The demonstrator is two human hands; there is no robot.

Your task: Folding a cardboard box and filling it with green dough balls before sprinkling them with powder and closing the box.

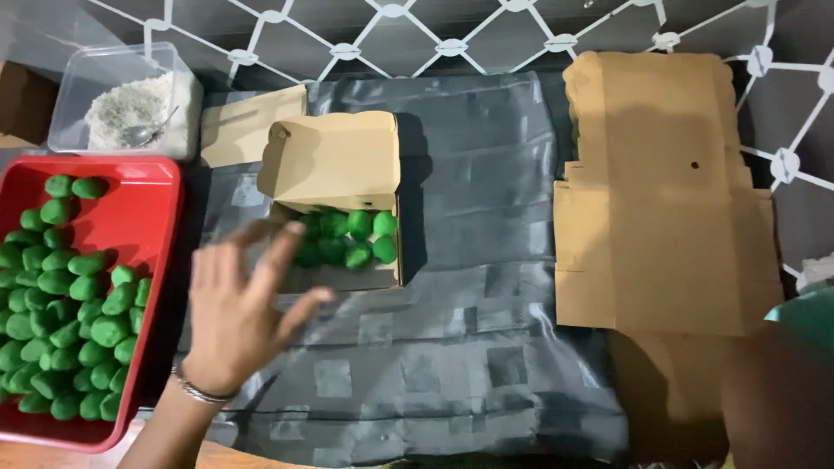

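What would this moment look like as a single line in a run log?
left hand: open, empty, over cloth | cardboard box: lid up, green pieces inside | red tray: more green pieces | right hand: unseen

1. There is one view only, from a camera worn on the person's head, so no second view shares any part of the scene
2. It looks steeply down and forward onto a work surface covered with a dark grey cloth (469,287)
3. The far edge of the frame reaches a dark backdrop with a white lattice pattern (452,39)
4. It sits near the work: the left hand (239,308) fills much of the lower left
5. The red tray (130,208) is cut off at the left edge, and the flat cardboard sheets (660,200) lie to the right
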